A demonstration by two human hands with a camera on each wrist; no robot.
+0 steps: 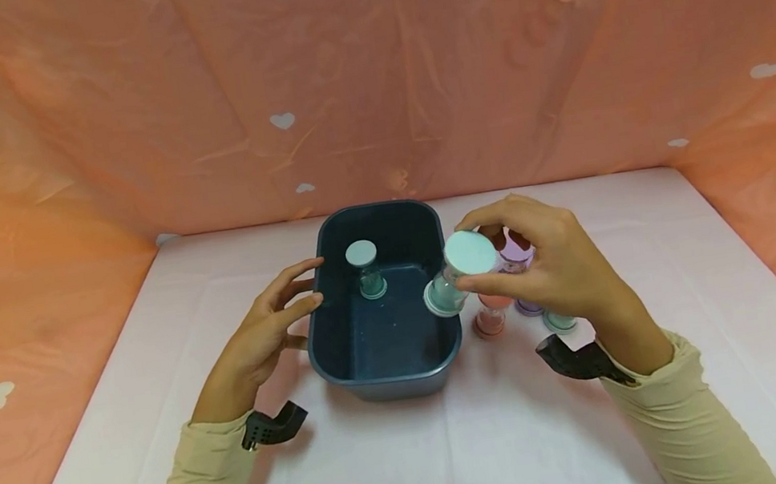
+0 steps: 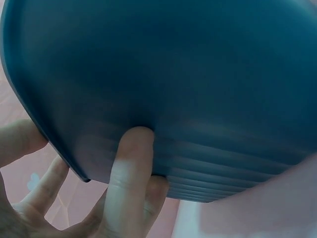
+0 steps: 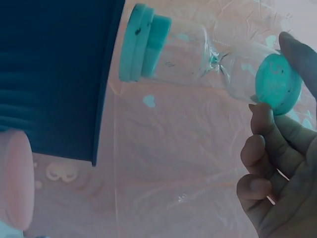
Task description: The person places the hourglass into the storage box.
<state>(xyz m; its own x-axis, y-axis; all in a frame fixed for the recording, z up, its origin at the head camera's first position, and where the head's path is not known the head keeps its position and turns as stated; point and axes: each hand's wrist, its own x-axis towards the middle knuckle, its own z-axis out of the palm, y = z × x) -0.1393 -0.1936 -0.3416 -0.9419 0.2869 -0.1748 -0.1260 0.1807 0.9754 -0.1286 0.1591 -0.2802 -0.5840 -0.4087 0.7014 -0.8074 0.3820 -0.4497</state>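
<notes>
My right hand (image 1: 553, 254) pinches a mint-green hourglass (image 1: 445, 291) by its top cap, between thumb and fingers. The hourglass is tilted, its lower cap over the right rim of a dark blue bin (image 1: 390, 375). In the right wrist view, its clear waist and teal sand (image 3: 157, 44) show beside the bin wall. Another mint-capped hourglass (image 1: 363, 253) stands inside the bin, toward the back left. My left hand (image 1: 261, 334) rests against the bin's left side, fingers extended; the left wrist view shows a fingertip (image 2: 136, 141) at the outer wall.
Right of the bin, a coral hourglass (image 1: 490, 318), a purple hourglass (image 1: 516, 250) and a green-based hourglass (image 1: 559, 323) stand close together, partly behind my right hand. A white cloth (image 1: 387, 468) covers the table. An orange sheet with hearts (image 1: 351, 61) hangs behind and at both sides.
</notes>
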